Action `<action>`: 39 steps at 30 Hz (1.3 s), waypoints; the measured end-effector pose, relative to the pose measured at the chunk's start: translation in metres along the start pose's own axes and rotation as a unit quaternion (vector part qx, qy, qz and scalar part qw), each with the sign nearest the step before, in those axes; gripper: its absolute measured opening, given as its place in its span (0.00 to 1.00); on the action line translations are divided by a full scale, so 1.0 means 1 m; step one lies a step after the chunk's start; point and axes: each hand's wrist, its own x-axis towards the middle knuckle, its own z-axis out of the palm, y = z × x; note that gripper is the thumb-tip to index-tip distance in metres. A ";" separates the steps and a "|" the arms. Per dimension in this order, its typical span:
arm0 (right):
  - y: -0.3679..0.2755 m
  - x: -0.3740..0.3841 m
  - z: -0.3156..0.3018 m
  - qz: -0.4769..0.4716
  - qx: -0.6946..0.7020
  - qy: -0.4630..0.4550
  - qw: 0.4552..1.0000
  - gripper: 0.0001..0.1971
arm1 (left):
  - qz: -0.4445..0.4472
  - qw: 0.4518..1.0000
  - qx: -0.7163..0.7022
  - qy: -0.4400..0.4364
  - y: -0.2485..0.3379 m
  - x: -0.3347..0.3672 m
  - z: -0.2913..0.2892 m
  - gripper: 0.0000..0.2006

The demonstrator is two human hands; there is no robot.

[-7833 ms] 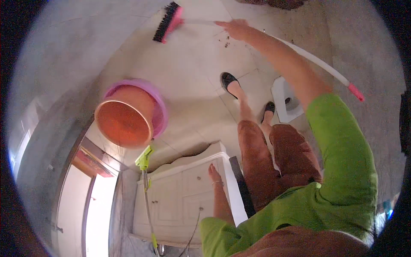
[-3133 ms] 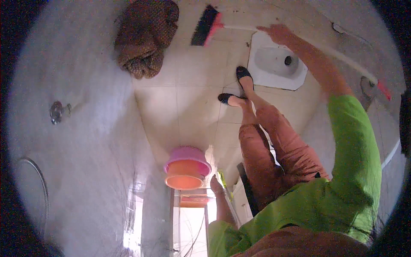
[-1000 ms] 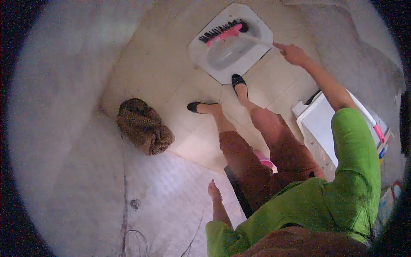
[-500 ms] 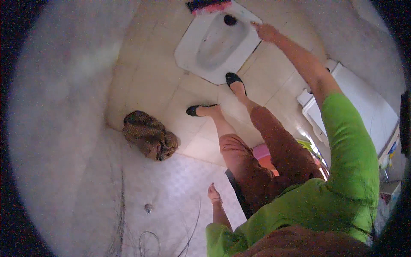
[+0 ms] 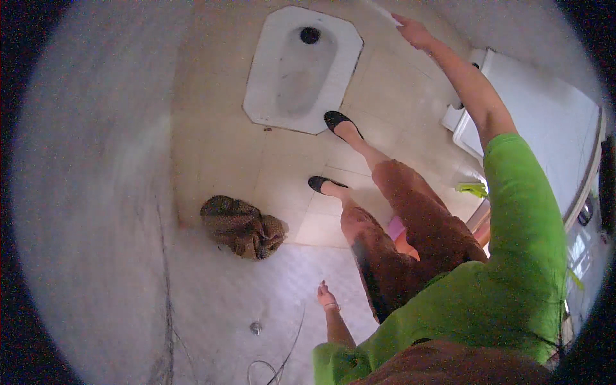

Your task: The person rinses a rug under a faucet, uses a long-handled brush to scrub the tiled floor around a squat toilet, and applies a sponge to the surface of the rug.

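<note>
At the upper right, my right hand (image 5: 414, 32) is closed round a thin white handle (image 5: 385, 11), which runs up out of the picture; its far end is hidden. The hand is beyond the right side of a white squat toilet (image 5: 253, 96) set in the floor, apart from it. The toilet has a dark round drain hole (image 5: 310, 35) at its far end. My left hand (image 5: 326, 296) hangs low beside my body with its fingers loosely apart, holding nothing. It is nearest to the pale wall.
A crumpled brown textured cloth or sack (image 5: 244, 228) lies near the left wall. A small metal fitting (image 5: 256, 328) and a thin hose (image 5: 277, 371) are below it. At right stands a white box-shaped appliance (image 5: 545, 122). A green item (image 5: 473, 189) and a pink-orange container (image 5: 401, 239) are near my legs.
My right hand has moved away from the toilet's rim, up and right. The black-and-pink brush head seen at the toilet's far edge has left the view. My left foot has shifted forward.
</note>
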 end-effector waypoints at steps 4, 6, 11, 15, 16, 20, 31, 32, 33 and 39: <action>0.051 -0.005 0.014 0.063 0.073 0.067 0.993 0.23 | 0.002 0.998 0.061 -0.003 -0.022 0.017 -0.024 0.19; 0.066 -0.020 0.041 0.076 0.080 0.048 0.993 0.24 | 0.035 0.994 0.105 -0.017 -0.030 0.025 -0.037 0.18; 0.055 -0.105 0.124 0.096 0.175 -0.037 0.979 0.24 | 0.024 0.997 0.070 -0.022 -0.052 0.055 -0.060 0.18; 0.037 -0.209 0.131 0.088 0.293 -0.117 0.945 0.24 | 0.091 0.995 0.042 -0.014 -0.057 0.068 -0.085 0.18; 0.038 -0.229 0.129 0.091 0.324 -0.143 0.931 0.23 | 0.106 0.994 0.019 -0.007 -0.058 0.071 -0.092 0.17; 0.077 -0.274 0.132 0.136 0.324 -0.066 0.934 0.23 | 0.084 0.994 0.068 -0.005 -0.064 0.091 -0.116 0.18; 0.025 -0.270 0.265 0.130 0.453 -0.105 0.876 0.23 | 0.108 0.976 0.188 -0.014 -0.085 0.081 -0.122 0.21; 0.002 -0.285 0.267 0.120 0.449 -0.124 0.877 0.23 | 0.102 0.981 0.166 0.005 -0.106 0.092 -0.134 0.22; -0.012 -0.289 0.254 0.102 0.442 -0.136 0.881 0.22 | 0.103 0.985 0.135 0.020 -0.111 0.100 -0.132 0.22; 0.059 -0.347 0.217 0.078 0.414 -0.075 0.904 0.22 | 0.092 0.986 0.135 -0.015 -0.105 0.054 -0.118 0.21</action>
